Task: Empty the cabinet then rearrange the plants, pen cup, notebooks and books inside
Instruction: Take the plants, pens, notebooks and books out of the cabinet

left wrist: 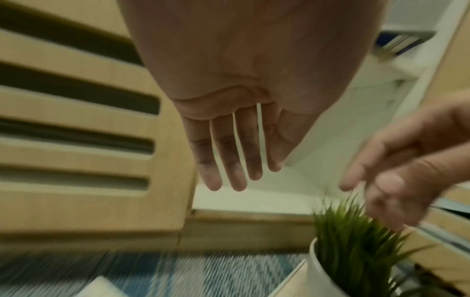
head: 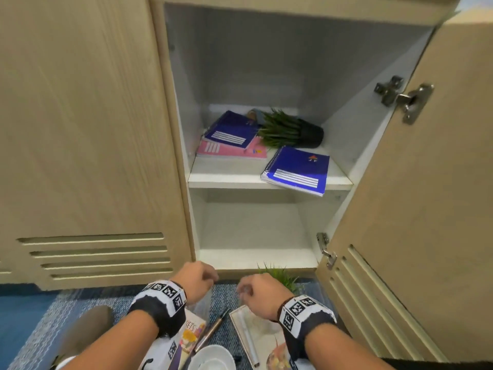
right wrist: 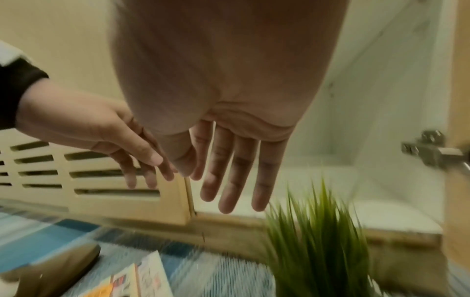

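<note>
On the cabinet's upper shelf (head: pixel 226 177) I see two stacked notebooks (head: pixel 229 137) at left, a tipped plant (head: pixel 290 130) behind at right, and another notebook (head: pixel 297 169) overhanging the front edge. On the floor before the cabinet, I see a potted plant (head: pixel 280 275) ahead of my hands, with books (head: pixel 188 335) and a pen (head: pixel 210 332) nearer me.

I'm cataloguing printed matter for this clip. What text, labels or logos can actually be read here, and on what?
"ETS": the end of a cut-off word on the book on the floor, under the left wrist.
Blue notebook at the shelf's front edge: small red logo and white lines, no readable text.
Wristband squares: coded patterns, no words.
</note>
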